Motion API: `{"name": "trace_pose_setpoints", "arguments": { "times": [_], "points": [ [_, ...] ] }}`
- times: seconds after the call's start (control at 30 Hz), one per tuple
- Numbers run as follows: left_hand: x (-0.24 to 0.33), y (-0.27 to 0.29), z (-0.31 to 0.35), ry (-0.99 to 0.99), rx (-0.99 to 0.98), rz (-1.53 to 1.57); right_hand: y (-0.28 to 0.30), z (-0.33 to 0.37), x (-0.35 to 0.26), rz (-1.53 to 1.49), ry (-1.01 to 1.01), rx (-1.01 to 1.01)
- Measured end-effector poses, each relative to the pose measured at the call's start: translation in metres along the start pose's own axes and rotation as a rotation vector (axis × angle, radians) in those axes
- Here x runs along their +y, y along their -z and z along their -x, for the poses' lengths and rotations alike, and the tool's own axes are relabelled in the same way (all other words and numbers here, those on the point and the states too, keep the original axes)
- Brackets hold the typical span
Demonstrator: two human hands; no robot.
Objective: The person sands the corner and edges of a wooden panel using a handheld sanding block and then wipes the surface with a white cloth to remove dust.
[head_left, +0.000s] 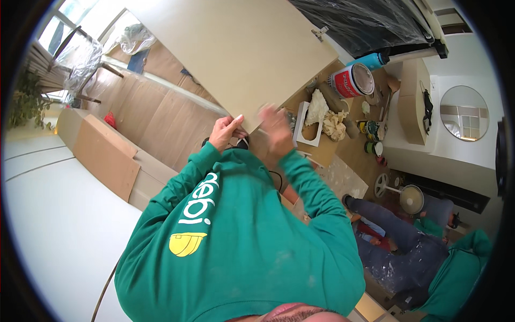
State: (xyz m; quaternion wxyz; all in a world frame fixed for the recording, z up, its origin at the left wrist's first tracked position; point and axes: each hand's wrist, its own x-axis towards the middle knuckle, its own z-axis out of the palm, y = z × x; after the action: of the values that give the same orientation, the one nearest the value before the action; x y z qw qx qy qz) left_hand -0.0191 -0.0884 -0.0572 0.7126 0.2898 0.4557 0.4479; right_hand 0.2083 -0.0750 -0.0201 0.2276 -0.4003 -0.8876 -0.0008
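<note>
A large beige cabinet door with a metal hinge lies before me, one corner pointing toward my body. My left hand is closed at that near corner, thumb on top and fingers at the edge. Over the door's right edge near the same corner is my right hand, smeared by motion. Its fingers are too blurred to show whether it holds anything. Just to its right sit an open white box and crumpled cream paper.
Right of the door are a paint can, a blue bottle and small tins. A co-worker is low at the lower right, beside a fan. Cardboard lies left; a plastic-wrapped chair stands far left.
</note>
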Motion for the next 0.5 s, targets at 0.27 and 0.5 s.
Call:
{"name": "trace_pose_setpoints", "arguments": {
  "times": [0.27,0.5],
  "points": [
    [-0.006,-0.001,0.005,0.028,0.014,0.037,0.007,-0.007,0.007,0.004,0.043,-0.063],
    [0.000,-0.003,-0.001,0.010,0.034,0.029,0.008,-0.001,-0.005,-0.041,0.127,-0.104]
  ]
}}
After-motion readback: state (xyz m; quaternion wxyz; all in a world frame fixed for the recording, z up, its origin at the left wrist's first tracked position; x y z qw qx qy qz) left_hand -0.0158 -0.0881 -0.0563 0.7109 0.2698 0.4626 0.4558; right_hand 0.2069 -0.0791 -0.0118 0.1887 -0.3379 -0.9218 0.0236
